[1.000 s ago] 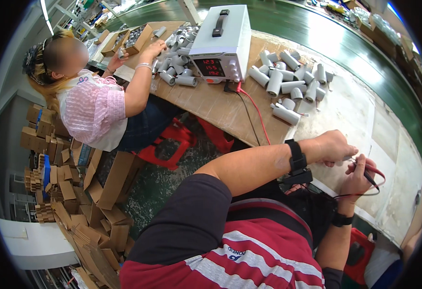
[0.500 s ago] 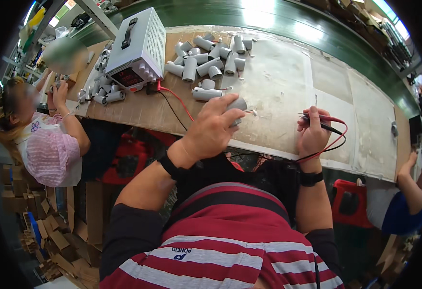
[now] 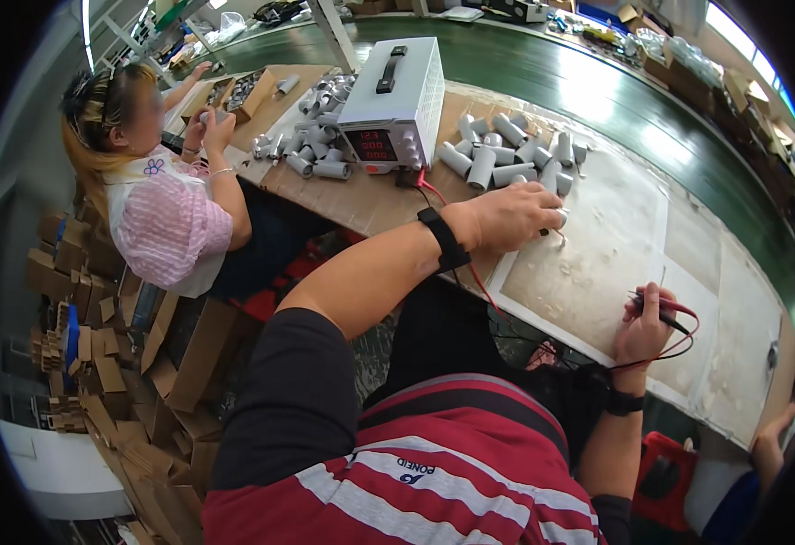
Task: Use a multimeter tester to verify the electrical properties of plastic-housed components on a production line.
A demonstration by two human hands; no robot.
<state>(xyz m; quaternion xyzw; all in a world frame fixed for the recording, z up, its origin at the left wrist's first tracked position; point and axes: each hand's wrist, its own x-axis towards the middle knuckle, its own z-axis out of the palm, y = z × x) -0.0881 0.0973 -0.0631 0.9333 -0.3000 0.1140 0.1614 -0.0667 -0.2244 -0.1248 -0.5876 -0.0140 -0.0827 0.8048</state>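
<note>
My left hand (image 3: 509, 218) reaches over the table, its fingers curled down around a grey cylinder (image 3: 562, 216) that is mostly hidden beneath them. A short wire end pokes out below the fingertips. Just beyond this hand lies a loose pile of similar grey cylinders (image 3: 482, 168). Farther right, near the table's front edge, my right hand (image 3: 644, 334) grips a red and a black test probe (image 3: 651, 302) together. Their thin metal tips point left, and the leads loop back over the wrist.
A white bench power supply (image 3: 391, 100) with a lit red display stands left of the pile, a red lead running from it. More grey cylinders (image 3: 311, 150) lie beyond its left side. A co-worker (image 3: 175, 200) sits at left; cardboard (image 3: 134, 400) is heaped on the floor.
The view has swung left, so the table appears farther right. My left hand has shifted toward the pile with the cylinder under its fingers. My right hand keeps its grip on the probes.
</note>
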